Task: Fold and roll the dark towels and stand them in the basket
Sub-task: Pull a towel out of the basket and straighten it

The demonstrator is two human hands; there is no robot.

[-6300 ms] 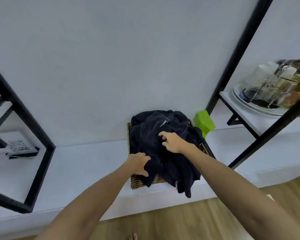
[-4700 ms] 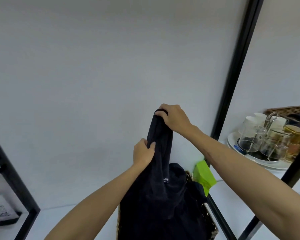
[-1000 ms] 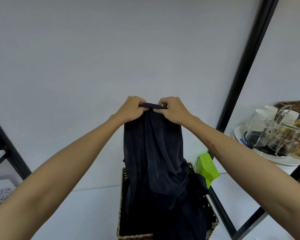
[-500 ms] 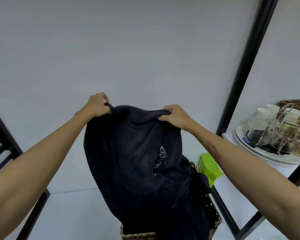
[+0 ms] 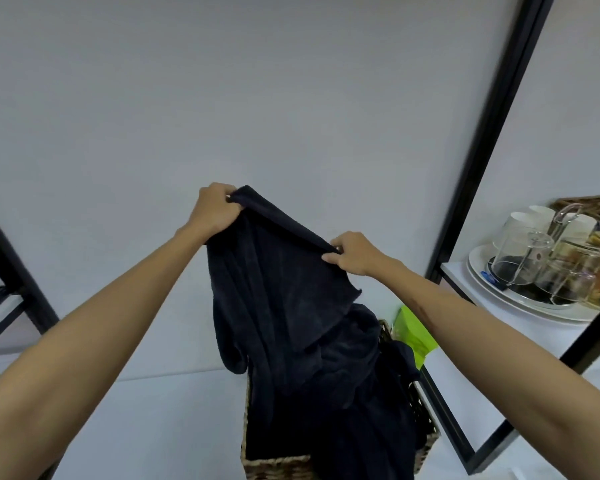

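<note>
My left hand (image 5: 215,209) and right hand (image 5: 352,252) each pinch the top edge of a dark towel (image 5: 284,299), held up before the wall. Its tail hangs into the wicker basket (image 5: 274,464), hiding the inside; to the right stand a green bag (image 5: 413,336), a black frame (image 5: 482,133) and a tray of glasses (image 5: 534,299)

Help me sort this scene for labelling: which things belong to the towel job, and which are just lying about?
Job: dark towel, gripped by left hand and right hand; wicker basket.
Lying about: green packet, glass cups, white plate, black shelf frame.
</note>
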